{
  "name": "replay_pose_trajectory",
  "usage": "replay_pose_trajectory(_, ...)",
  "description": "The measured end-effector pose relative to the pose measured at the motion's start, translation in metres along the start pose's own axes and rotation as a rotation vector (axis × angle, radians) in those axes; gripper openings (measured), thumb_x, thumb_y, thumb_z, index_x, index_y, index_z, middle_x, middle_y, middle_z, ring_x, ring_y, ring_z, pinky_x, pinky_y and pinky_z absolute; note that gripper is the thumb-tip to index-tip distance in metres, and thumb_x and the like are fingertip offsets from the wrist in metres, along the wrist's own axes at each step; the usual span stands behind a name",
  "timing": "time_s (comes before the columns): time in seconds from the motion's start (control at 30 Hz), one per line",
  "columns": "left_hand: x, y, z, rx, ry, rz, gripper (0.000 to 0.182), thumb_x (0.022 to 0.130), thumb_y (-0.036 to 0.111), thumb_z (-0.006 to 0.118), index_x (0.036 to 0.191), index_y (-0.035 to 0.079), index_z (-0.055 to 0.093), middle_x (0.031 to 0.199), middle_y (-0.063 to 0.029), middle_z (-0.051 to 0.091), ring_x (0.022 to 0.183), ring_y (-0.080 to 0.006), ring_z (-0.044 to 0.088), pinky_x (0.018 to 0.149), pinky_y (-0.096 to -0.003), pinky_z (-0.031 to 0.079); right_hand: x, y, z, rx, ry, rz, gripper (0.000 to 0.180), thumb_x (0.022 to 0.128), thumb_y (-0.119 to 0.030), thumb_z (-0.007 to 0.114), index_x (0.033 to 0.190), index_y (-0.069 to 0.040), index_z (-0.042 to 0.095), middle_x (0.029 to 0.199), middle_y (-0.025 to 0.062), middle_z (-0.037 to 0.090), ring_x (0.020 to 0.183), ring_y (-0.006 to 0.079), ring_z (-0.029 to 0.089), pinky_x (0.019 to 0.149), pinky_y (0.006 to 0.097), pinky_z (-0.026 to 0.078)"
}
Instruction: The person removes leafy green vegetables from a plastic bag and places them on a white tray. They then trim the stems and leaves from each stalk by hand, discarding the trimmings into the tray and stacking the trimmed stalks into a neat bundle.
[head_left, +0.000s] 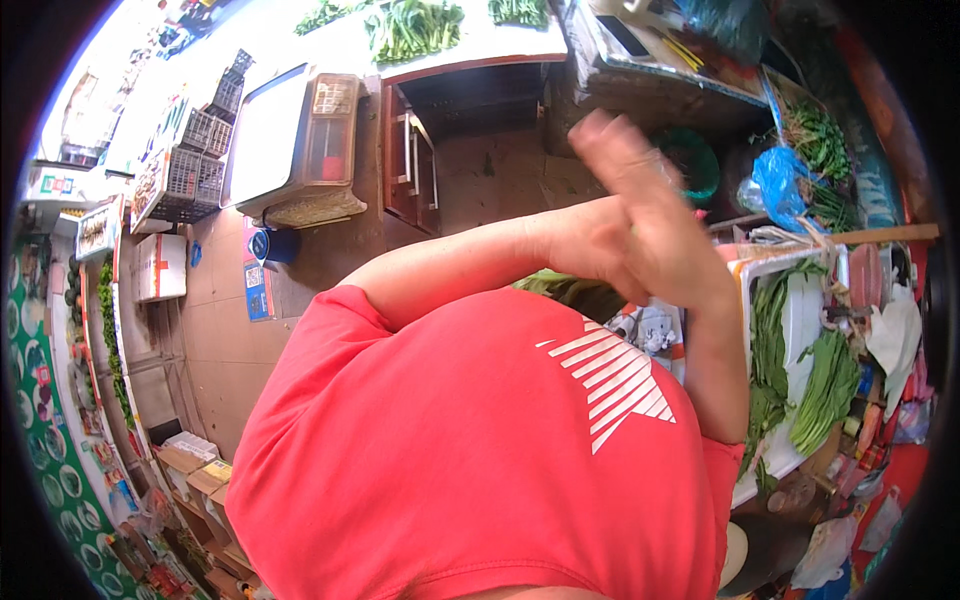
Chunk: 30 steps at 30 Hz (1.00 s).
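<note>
Both of my hands meet in front of the red T-shirt (465, 442), right of the middle, blurred by motion. My right hand (645, 180) points up and to the left with its fingers stretched out, and nothing shows in it. My left hand (600, 251) comes across from the left and lies against the right one near its palm or wrist; its fingers are partly hidden, and no object can be made out in it. Just below the hands, green leaves (566, 285) and a printed cloth or bag (652, 326) show past the shirt.
A white foam box (799, 367) with bundles of leafy greens (825, 394) stands at right. Beyond it are a blue plastic bag (780, 180) and a green basket (690, 161). Leafy greens (416, 30) lie on a table ahead. Black crates (187, 176) and a blue bin (276, 246) stand left.
</note>
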<state>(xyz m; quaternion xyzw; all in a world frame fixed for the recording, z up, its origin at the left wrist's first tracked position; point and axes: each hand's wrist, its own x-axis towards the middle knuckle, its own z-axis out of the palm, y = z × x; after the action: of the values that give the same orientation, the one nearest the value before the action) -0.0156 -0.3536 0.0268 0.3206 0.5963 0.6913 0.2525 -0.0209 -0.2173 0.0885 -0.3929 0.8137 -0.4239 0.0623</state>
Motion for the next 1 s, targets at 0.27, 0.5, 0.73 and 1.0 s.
replay_pose_trajectory(0.27, -0.023, 0.01, -0.098, -0.214, 0.175, -0.131, 0.036, 0.062, 0.005, 0.076, 0.094, 0.001, 0.06, 0.085, -0.0045, 0.063, 0.08, -0.0114, 0.059, 0.071, -0.0263, 0.048, 0.067, 0.021, 0.018, -0.455, 0.13, -0.133, 0.059, 0.086, -0.055, 0.05, 0.116, -0.005, 0.05, 0.105, 0.0184, 0.053, 0.096, 0.0361, 0.055, 0.077, 0.0405, 0.045)
replay_pose_trajectory(0.5, -0.038, 0.023, -0.196, -0.528, 0.126, -0.112, 0.039, 0.061, -0.007, 0.076, 0.093, 0.001, 0.056, 0.086, -0.0099, 0.065, 0.081, -0.0183, 0.064, 0.074, -0.0292, 0.052, 0.182, 0.036, 0.049, -0.127, 0.007, 0.066, 0.039, 0.086, -0.041, 0.057, 0.099, -0.005, 0.049, 0.07, 0.0204, 0.056, 0.068, 0.0387, 0.059, 0.057, 0.0392, 0.046)
replay_pose_trajectory(0.73, -0.018, -0.018, -0.301, -0.625, 0.047, -0.151, 0.039, 0.066, 0.005, 0.076, 0.101, -0.001, 0.058, 0.092, -0.0095, 0.064, 0.086, -0.0166, 0.062, 0.078, -0.0307, 0.051, 0.268, 0.118, 0.066, 0.024, 0.106, 0.066, 0.027, 0.084, -0.029, 0.058, 0.089, -0.003, 0.053, 0.064, 0.011, 0.052, 0.061, 0.0157, 0.05, 0.059, 0.0305, 0.043)
replay_pose_trajectory(1.0, -0.038, -0.001, -0.347, -0.517, -0.097, -0.292, 0.095, 0.066, 0.07, 0.058, 0.122, -0.006, 0.047, 0.111, -0.0235, 0.058, 0.107, -0.0278, 0.057, 0.088, -0.0358, 0.047, 0.314, 0.214, 0.03, -0.394, 0.632, 0.101, 0.025, 0.085, -0.028, 0.061, 0.09, -0.004, 0.057, 0.068, 0.0125, 0.057, 0.062, 0.0228, 0.056, 0.059, 0.0319, 0.046)
